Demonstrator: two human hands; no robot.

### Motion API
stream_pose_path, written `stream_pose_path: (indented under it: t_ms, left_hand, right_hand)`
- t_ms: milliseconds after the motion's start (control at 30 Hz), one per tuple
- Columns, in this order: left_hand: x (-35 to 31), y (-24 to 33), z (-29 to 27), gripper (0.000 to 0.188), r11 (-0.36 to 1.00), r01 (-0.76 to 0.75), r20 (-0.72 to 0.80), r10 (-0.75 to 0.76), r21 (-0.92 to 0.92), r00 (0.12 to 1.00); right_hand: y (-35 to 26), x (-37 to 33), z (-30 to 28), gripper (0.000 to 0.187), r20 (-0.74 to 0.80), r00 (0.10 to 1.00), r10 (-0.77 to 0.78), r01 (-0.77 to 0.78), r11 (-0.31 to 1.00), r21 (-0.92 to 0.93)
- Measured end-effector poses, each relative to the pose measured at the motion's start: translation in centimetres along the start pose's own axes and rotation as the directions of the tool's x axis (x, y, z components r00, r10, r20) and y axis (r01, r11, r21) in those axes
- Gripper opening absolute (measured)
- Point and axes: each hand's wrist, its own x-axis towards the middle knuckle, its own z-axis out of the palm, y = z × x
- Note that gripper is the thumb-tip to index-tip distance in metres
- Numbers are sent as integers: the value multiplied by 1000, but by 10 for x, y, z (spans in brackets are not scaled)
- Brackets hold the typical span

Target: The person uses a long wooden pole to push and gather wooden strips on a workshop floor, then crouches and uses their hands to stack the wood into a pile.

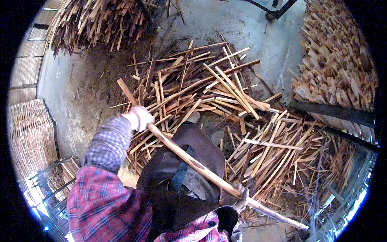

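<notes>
long wooden stick clenched in left hand and right hand; jumbled sticks clutter floor ahead, wood stack at right.

Red plaid shirt here, blue lines running through, then a wrinkled purple-grey checked oversleeve, and there, a broad dark-brown apron

Grey floor left of dark beam (brown-stained in patches); bright light below beam.
</notes>
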Motion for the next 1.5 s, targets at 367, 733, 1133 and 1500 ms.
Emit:
stream_pose_path:
  t_ms: [367,733,1133,1500]
  left_hand:
    - [-282,-186,71,26,380,925,-175,-911,-2,373]
    - [-363,-94,114,14,483,781,-453,-843,-397,291]
    - [-397,-123,180,28,460,864,-589,-764,-206,266]
    - [-347,-102,121,21,497,804,-406,-842,-327,356]
  right_hand:
    - [55,18,18,24,82,991,105,-68,925,-373]
    - [23,1,-11,28,145,958,248,-142,849,-509]
    - [-4,20,-20,34,-20,736,677,-636,681,-363]
    - [47,53,-20,61,-181,708,683,-555,379,-740]
